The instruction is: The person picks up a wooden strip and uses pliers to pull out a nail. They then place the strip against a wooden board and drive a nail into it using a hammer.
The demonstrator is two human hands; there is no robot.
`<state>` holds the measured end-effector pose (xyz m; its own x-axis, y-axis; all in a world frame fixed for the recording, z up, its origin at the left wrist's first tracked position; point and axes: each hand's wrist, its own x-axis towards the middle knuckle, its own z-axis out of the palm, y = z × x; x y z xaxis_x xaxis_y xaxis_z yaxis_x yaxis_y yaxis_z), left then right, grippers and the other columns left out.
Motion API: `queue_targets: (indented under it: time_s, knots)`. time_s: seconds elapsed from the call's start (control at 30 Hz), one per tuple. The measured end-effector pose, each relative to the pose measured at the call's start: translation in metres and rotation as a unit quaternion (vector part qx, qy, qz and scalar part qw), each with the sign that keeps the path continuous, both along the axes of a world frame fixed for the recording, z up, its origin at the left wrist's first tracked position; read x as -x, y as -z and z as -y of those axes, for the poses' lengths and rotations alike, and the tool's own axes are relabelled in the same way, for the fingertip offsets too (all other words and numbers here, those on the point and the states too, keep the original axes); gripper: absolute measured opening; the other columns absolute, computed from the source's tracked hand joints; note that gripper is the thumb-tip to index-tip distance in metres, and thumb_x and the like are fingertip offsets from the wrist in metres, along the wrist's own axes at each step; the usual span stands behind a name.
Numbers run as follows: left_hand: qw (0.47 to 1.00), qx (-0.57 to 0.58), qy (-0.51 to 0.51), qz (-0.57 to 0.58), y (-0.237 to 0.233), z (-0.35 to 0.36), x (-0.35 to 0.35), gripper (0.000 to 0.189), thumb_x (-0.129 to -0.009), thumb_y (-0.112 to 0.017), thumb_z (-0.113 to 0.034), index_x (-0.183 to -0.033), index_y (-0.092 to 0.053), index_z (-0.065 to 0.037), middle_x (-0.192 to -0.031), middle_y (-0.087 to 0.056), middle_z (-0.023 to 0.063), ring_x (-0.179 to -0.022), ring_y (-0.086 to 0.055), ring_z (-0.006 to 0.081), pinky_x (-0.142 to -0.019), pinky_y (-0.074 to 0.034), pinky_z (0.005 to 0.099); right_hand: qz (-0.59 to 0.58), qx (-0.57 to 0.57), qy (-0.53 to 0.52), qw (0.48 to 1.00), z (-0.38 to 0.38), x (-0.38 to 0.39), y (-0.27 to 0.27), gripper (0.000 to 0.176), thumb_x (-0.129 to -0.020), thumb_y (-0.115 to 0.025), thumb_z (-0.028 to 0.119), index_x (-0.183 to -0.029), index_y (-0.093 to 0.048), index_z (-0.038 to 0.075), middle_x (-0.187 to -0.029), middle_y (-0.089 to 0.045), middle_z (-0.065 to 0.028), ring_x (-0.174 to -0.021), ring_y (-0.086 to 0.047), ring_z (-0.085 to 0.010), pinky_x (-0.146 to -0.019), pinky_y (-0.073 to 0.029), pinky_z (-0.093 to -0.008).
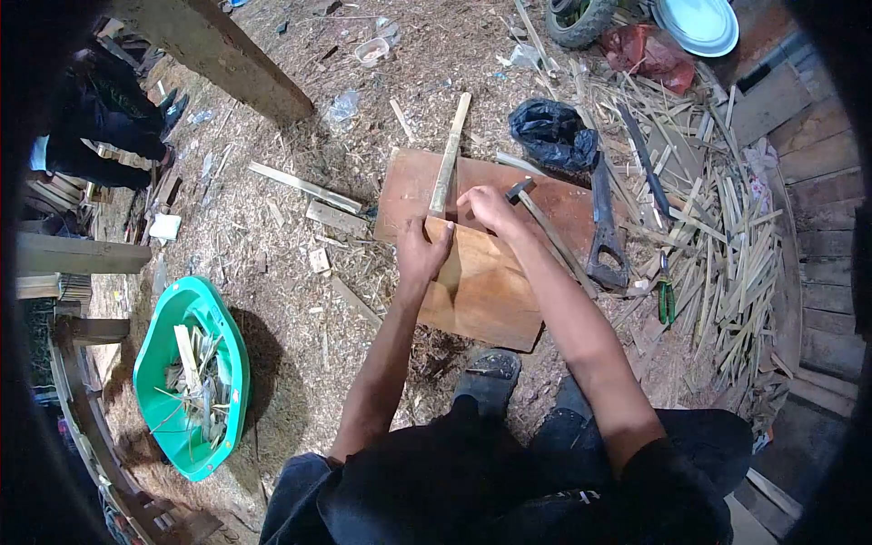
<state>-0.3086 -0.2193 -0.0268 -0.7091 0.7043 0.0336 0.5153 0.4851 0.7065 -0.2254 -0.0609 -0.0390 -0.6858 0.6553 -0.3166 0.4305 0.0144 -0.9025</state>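
Observation:
A light-brown wooden board (pixel 481 295) is in front of me, its far edge raised over a reddish-brown panel (pixel 409 186) on the ground. My left hand (pixel 422 252) is closed around the board's far left corner, thumb on top. A narrow wooden strip (pixel 451 150) runs away from that edge, its near end close to both hands. My right hand (pixel 490 209) is closed, with fingers bent together at the far edge near the strip; whatever they pinch is too small or hidden to make out. Beside my right forearm lies a hammer (pixel 554 232), its head on the panel.
Right of the hammer lie a handsaw (pixel 607 232), green-handled pliers (pixel 666 295) and a heap of wood strips (pixel 727 263). A black plastic bag (pixel 554 136) sits behind. At left are a green tub (pixel 238 363) with scraps, a wooden post (pixel 222 59) and another person (pixel 109 118).

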Motion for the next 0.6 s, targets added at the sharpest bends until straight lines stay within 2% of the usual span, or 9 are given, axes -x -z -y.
queue_targets:
  time_s: [0.07,0.17,0.27,0.3,0.4,0.43,0.5,0.53,0.6]
  knots:
    - [0.999,-0.019,0.001,-0.033,0.001,0.003,0.0,0.047,-0.081,-0.068,-0.033,-0.104,-0.06,0.007,-0.097,-0.062,0.0228,-0.094,-0.059,0.0362,-0.084,-0.047,0.0428,-0.018,0.05,0.004,0.999,-0.005,0.009,0.012,0.032,-0.092,-0.05,0.027,-0.085,-0.068,0.002,-0.069,-0.061,-0.0033,-0.06,-0.055,-0.0154,-0.058,-0.043,-0.0324]
    - [0.964,-0.184,-0.017,0.193,0.023,0.002,0.007,0.029,-0.089,-0.062,-0.025,-0.099,-0.064,0.003,-0.085,-0.064,0.0102,-0.075,-0.06,0.0178,-0.067,-0.048,0.0319,0.1,0.031,-0.08,0.991,-0.002,0.014,-0.025,0.032,-0.092,-0.056,0.032,-0.086,-0.07,0.003,-0.066,-0.057,0.002,-0.059,-0.05,-0.0114,-0.054,-0.039,-0.0302]
    - [0.963,-0.138,-0.085,0.218,0.026,0.004,0.022,0.021,-0.093,-0.057,-0.018,-0.103,-0.064,0.0,-0.083,-0.062,0.0047,-0.07,-0.056,0.0089,-0.063,-0.046,0.0255,0.026,0.077,-0.065,0.995,0.002,0.024,-0.01,0.03,-0.091,-0.061,0.033,-0.087,-0.07,0.004,-0.064,-0.053,0.0049,-0.057,-0.044,-0.0087,-0.052,-0.035,-0.0285]
    - [0.969,-0.175,-0.058,0.163,0.022,0.003,0.027,0.021,-0.092,-0.055,-0.011,-0.108,-0.061,0.001,-0.086,-0.062,0.0063,-0.069,-0.058,0.0106,-0.062,-0.047,0.0257,-0.009,0.11,-0.039,0.993,0.004,0.026,-0.007,0.026,-0.091,-0.062,0.028,-0.088,-0.07,0.003,-0.065,-0.054,0.0054,-0.056,-0.041,-0.0073,-0.05,-0.033,-0.0267]
    - [0.956,-0.196,-0.057,0.21,0.009,-0.002,0.043,0.025,-0.091,-0.051,-0.003,-0.114,-0.057,0.003,-0.095,-0.064,0.0073,-0.075,-0.059,0.0101,-0.069,-0.049,0.0269,-0.085,0.027,-0.074,0.993,-0.004,0.023,0.014,0.023,-0.091,-0.063,0.025,-0.09,-0.07,0.003,-0.067,-0.054,0.0059,-0.056,-0.04,-0.0057,-0.049,-0.032,-0.0246]
    - [0.978,-0.178,-0.006,0.109,-0.007,-0.008,0.049,0.03,-0.09,-0.051,0.0,-0.12,-0.056,0.001,-0.111,-0.062,0.0122,-0.091,-0.062,0.0169,-0.082,-0.05,0.0308,-0.081,0.059,-0.082,0.992,-0.007,0.013,-0.002,0.022,-0.091,-0.063,0.024,-0.092,-0.069,0.003,-0.069,-0.056,0.0055,-0.058,-0.043,-0.0057,-0.051,-0.034,-0.0243]
    - [0.977,-0.165,0.125,-0.054,-0.048,-0.026,0.049,0.037,-0.085,-0.056,-0.004,-0.121,-0.057,-0.002,-0.118,-0.06,0.0128,-0.105,-0.058,0.0258,-0.092,-0.045,0.0391,-0.07,0.079,-0.096,0.99,-0.016,-0.009,-0.032,0.021,-0.091,-0.064,0.021,-0.095,-0.068,0.001,-0.075,-0.06,0.0038,-0.064,-0.05,-0.0065,-0.056,-0.041,-0.0252]
    - [0.96,-0.158,0.189,-0.134,-0.06,-0.036,0.048,0.04,-0.082,-0.058,-0.007,-0.122,-0.057,-0.004,-0.122,-0.059,0.0131,-0.111,-0.057,0.0303,-0.097,-0.043,0.0433,-0.142,0.058,-0.149,0.977,-0.028,-0.01,-0.015,0.019,-0.09,-0.064,0.019,-0.094,-0.067,0.001,-0.077,-0.063,0.002,-0.065,-0.053,-0.0075,-0.057,-0.043,-0.0265]
    - [0.915,-0.084,0.297,-0.26,-0.054,-0.056,0.048,0.041,-0.084,-0.061,-0.011,-0.125,-0.058,-0.01,-0.126,-0.056,0.0122,-0.121,-0.049,0.03,-0.101,-0.04,0.0429,-0.05,0.032,-0.198,0.978,-0.048,-0.028,-0.008,0.016,-0.089,-0.064,0.016,-0.09,-0.067,0.0,-0.073,-0.062,-0.0003,-0.065,-0.053,-0.0081,-0.057,-0.043,-0.0278]
